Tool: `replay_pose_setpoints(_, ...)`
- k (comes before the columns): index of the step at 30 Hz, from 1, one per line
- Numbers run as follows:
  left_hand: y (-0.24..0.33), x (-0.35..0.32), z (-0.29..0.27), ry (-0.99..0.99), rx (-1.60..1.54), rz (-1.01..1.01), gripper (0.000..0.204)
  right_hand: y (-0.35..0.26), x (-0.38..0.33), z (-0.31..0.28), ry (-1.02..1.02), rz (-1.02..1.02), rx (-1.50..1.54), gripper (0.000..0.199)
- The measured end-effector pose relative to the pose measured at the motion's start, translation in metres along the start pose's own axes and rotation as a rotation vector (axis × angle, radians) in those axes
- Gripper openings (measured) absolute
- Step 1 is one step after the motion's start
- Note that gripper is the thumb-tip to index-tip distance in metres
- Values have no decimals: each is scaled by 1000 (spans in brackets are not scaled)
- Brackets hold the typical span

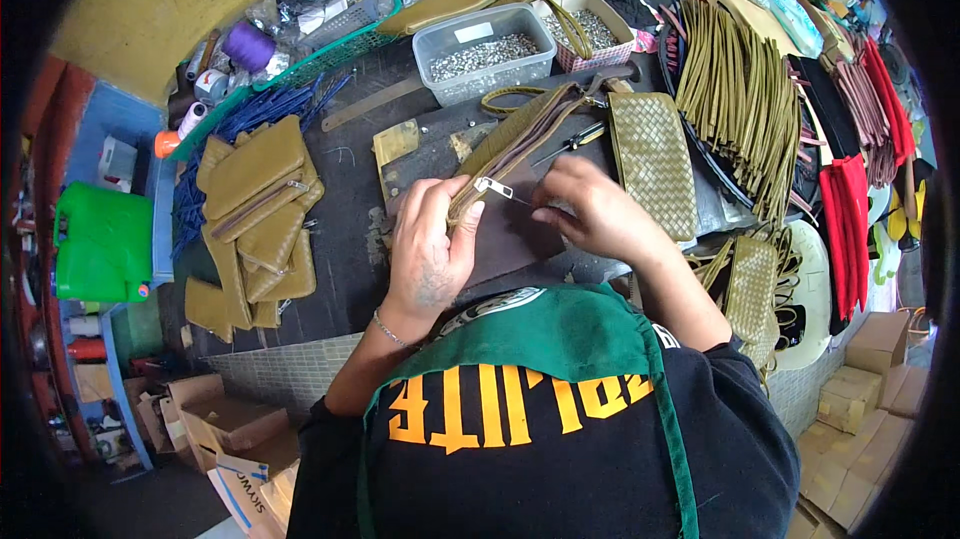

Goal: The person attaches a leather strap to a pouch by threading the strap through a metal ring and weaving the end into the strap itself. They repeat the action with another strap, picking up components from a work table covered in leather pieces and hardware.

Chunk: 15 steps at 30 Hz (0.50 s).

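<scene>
Evidently, the left grip (428, 251) is closed on the near end of the narrow brown pouch (515, 147), thumb and fingers pinching it beside the zipper pull (494, 188). The right grip (588, 209) is narrow, its fingertips drawn together just right of the pull; whether they pinch anything thin, I cannot tell. For good work here, I'd keep the left pinch firm and close to the pull, so the zipper end doesn't twist, and let the right fingertips work lightly, clear of the teeth. The pouch slants away from the left grip over the middle of the surface (350, 284), its far end close to the clear tub (489, 85) of small metal parts. Right of it lies a woven pouch (653, 167), best left flat. Farther right is a bundle of straps (738, 104); well to the left, a pile of pouches (262, 174).
</scene>
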<state>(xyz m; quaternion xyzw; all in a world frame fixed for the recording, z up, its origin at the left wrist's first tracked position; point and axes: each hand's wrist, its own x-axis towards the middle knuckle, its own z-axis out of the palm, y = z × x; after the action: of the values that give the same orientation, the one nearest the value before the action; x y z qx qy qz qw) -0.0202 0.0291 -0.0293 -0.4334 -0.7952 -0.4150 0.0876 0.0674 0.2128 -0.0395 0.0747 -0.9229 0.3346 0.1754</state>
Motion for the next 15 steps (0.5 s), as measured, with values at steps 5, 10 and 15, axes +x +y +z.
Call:
replay_pose_setpoints(5, 2, 0, 0, 12, 52, 39, 20, -14, 7, -8, 344, 9, 59, 16)
replay_pose_setpoints(10, 8, 0, 3, 0, 90, 131, 22, -23, 13, 10, 325, -24, 42, 18)
replay_pose_setpoints(15, 9, 0, 3, -12, 138, 144, 21, -31, 13, 4, 176, 205, 293, 17)
